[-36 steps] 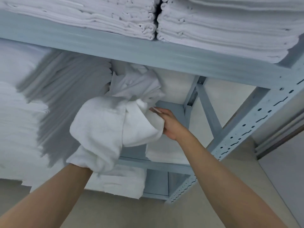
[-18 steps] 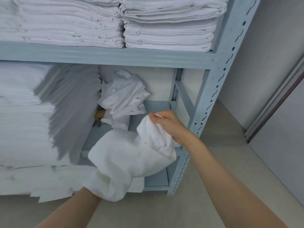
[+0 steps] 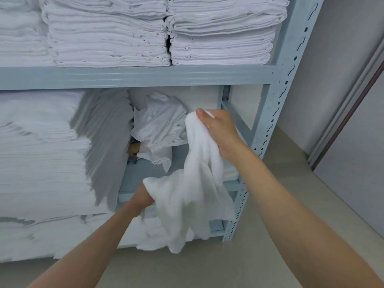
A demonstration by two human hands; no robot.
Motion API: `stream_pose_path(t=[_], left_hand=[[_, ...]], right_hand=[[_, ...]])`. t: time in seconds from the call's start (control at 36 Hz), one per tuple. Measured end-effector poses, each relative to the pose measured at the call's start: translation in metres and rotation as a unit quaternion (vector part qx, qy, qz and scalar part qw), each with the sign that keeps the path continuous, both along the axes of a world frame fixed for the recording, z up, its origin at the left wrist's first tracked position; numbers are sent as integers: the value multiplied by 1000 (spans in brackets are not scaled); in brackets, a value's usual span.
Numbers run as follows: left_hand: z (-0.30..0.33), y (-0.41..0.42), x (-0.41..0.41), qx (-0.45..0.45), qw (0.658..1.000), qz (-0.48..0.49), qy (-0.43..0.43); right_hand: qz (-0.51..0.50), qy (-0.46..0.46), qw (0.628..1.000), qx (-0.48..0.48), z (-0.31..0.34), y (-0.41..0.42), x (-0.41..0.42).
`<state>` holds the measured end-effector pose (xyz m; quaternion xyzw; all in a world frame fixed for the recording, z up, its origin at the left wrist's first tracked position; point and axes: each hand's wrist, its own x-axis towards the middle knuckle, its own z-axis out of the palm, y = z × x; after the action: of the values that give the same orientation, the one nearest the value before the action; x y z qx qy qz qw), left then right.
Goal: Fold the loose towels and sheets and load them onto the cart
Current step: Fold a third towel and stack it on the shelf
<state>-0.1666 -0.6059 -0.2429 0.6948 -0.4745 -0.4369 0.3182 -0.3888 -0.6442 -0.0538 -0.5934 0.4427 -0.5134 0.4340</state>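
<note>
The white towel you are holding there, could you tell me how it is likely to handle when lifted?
The white towel is probably floppy: it sags in folds between the right hand and left hand. It seems light, since a fingertip pinch holds its top.

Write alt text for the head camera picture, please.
Two bare hands hold a loose white towel before a grey metal shelf rack: right hand pinching its top, left hand gripping lower. Folded white linens fill the shelves.
</note>
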Motion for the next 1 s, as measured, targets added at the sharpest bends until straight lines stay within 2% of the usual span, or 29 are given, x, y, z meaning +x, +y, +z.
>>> stream_pose_path(t=[0.08, 0.19, 0.28, 0.36, 0.44, 0.5, 0.58, 0.67, 0.72, 0.81, 0.92, 1.0], left_hand=[[21, 12, 23, -44, 997, -4, 69], [35, 16, 33, -19, 989, -85, 124], [42, 21, 26, -8, 972, -187, 143], [42, 24, 19, -14, 961, -216, 173], [43, 25, 14, -44, 952, -193, 235], [46, 24, 9, -69, 956, -154, 240], [46, 19, 3, -112, 978, -85, 154], [40, 12, 1, -95, 992, -29, 76], [33, 9, 2, -81, 995, -4, 60], [25, 8, 6, -68, 994, 36, 82], [30, 5, 15, -65, 982, 114, 139], [51, 1, 19, -87, 952, 133, 260]], right_hand=[[7, 9, 1000, -9, -3, 4, 29], [17, 47, 998, -41, -7, 11, 62], [37, 143, 983, -105, -6, 13, 82], [31, 284, 946, -153, -5, 14, 92], [25, 351, 924, -151, -4, 15, 92], [21, 363, 922, -133, -2, 16, 90], [42, 332, 936, -110, 2, 19, 85], [49, 319, 940, -109, 4, 20, 82], [32, 312, 943, -108, 5, 18, 76], [-19, 325, 939, -108, 3, 13, 59], [-82, 437, 893, -74, -9, -1, 24], [-55, 577, 814, 32, -27, -9, -2]])
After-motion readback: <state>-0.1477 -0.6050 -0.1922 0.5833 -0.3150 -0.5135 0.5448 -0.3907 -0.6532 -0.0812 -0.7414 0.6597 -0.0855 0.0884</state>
